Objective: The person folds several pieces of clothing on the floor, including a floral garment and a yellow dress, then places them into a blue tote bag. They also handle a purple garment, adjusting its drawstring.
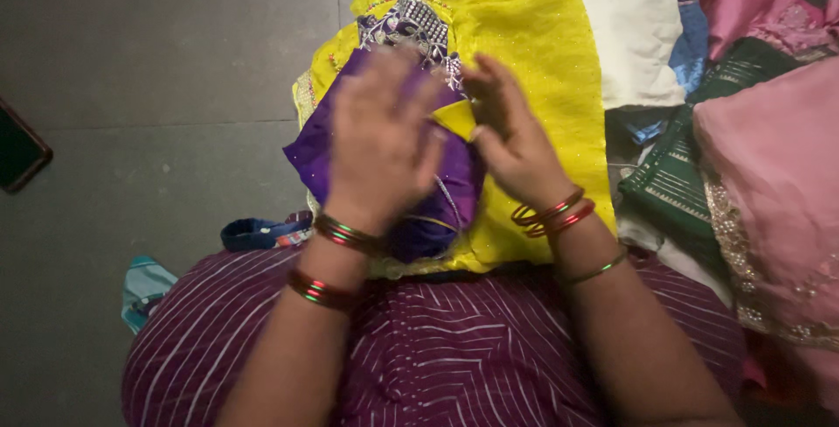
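Far left, around 9 o'clock, a dark flat object pokes in from the edge of the grey floor, and at about 7 o'clock a teal cloth and a blue band lie beside the lap.

Dead centre is the purple cloth, sitting on top of the yellow garment with its beaded neckline up at 12 o'clock. The left hand is spread flat over the purple piece, fingers wide, pressing not gripping (it's a bit blurred). The right hand sits just beside it at roughly 1 o'clock, fingers curled at a small yellow corner; can't tell if it's actually pinching it.

Looks to me like the smoothing/folding stage. Next bit probably needs the left palm pinning the fabric while the right takes an edge cleanly.

Off at 3 o'clock: a white cloth, a green bordered cloth and pink fabric heaped together.
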